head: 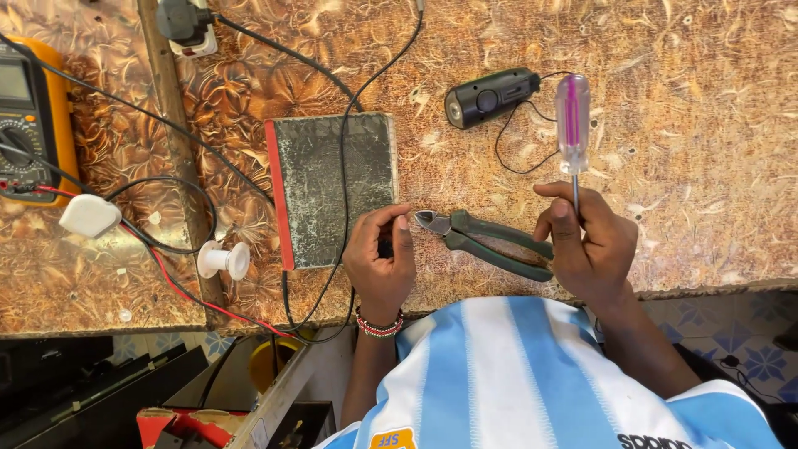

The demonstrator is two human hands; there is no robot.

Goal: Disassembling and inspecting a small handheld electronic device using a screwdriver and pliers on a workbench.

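At the far left of the counter [682, 191] sits an orange multimeter [29, 120], partly cut off by the frame, its red and black leads running right past a white plug [90, 215] and a small white spool [224, 260]. A dark, worn book with a red spine [332, 189] lies next, a black cable crossing it.

The left hand [381, 258] rests just right of the book, near the counter's front edge, fingers curled in and pinched on something small that cannot be made out.

Touching its fingertips are the steel jaws of the cutters [486, 242], a pair with dull green handles lying flat and angled toward the right hand [586, 245]. That hand is closed on the cutters' handle ends and also grips the thin shaft of a screwdriver [573, 125], whose clear handle with a magenta core stands upright above the fist.

Beyond the cutters lies a small black camera-like device [490, 96] with a thin looped wire.

Right of the screwdriver the counter is bare up to its front edge.
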